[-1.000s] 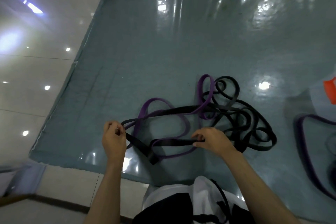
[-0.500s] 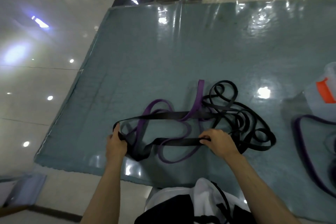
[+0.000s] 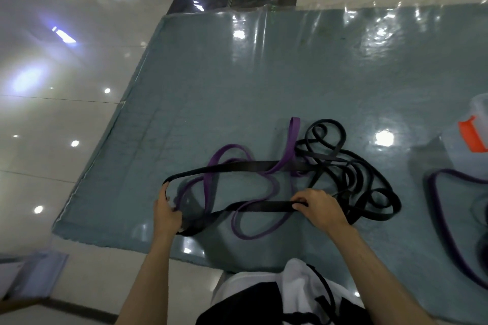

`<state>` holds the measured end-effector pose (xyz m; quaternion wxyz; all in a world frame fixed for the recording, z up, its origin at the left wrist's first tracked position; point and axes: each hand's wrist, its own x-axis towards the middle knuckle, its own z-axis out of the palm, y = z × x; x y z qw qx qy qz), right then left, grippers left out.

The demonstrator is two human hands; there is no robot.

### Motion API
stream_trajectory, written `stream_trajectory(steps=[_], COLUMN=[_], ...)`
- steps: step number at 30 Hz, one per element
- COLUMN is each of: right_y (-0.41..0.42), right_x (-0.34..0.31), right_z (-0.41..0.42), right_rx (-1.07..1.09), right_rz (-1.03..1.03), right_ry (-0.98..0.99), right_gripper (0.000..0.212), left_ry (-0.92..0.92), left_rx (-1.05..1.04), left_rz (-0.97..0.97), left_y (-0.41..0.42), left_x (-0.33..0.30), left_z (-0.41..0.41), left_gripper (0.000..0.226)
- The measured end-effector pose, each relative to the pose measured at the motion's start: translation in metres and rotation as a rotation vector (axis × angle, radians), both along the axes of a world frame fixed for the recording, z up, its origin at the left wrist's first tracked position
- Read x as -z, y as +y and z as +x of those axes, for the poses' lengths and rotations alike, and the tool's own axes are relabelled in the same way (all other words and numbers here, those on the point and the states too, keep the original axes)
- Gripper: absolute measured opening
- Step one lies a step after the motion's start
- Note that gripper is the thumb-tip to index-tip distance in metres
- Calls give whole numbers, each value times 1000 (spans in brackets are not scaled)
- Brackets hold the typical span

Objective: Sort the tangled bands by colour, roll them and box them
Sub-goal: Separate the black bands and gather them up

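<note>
Stretching between both grips, the black band [image 3: 237, 166] is held, left hand [image 3: 166, 212] seemingly hooked, right hand [image 3: 317, 208] pinching.

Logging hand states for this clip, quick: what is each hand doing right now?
Left hand: holds the left end of the black band loop.
Right hand: pinches the same black band's lower strand.

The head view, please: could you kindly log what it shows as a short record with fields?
surface: blue-grey mat on tiled floor
left hand: grips the black band at its left loop end
right hand: pinches the same band's near strand
purple band: interlaced with the black one
black tangle: beside the right hand
second purple band: apart, far right
container: right edge, orange clasp
</note>
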<state>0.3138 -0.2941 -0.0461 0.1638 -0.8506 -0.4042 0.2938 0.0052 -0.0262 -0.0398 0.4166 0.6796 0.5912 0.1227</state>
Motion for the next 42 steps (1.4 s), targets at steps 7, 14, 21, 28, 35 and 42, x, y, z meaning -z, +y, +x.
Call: stream_trajectory(steps=[7, 14, 21, 28, 35, 42], right_y=[2, 1, 0, -2, 0, 2], right_x=[0, 3, 5, 8, 10, 10], right_z=[1, 2, 1, 4, 7, 8], right_rx=[1, -1, 0, -8, -3, 2], right_rz=[-10, -12, 5, 8, -1, -3], right_ry=[0, 14, 8, 29, 33, 47], right_gripper=[17, 15, 15, 16, 19, 18], left_ry=[392, 408, 393, 382, 483, 389], left_rx=[-71, 122, 351, 436, 895, 1102], left_rz=[15, 234, 166, 181, -17, 88], left_y=[-15, -19, -17, -5, 18, 28], left_x=[4, 7, 1, -8, -46, -98], left_z=[-25, -2, 59, 102, 105, 103], left_gripper=[61, 22, 64, 53, 88, 72])
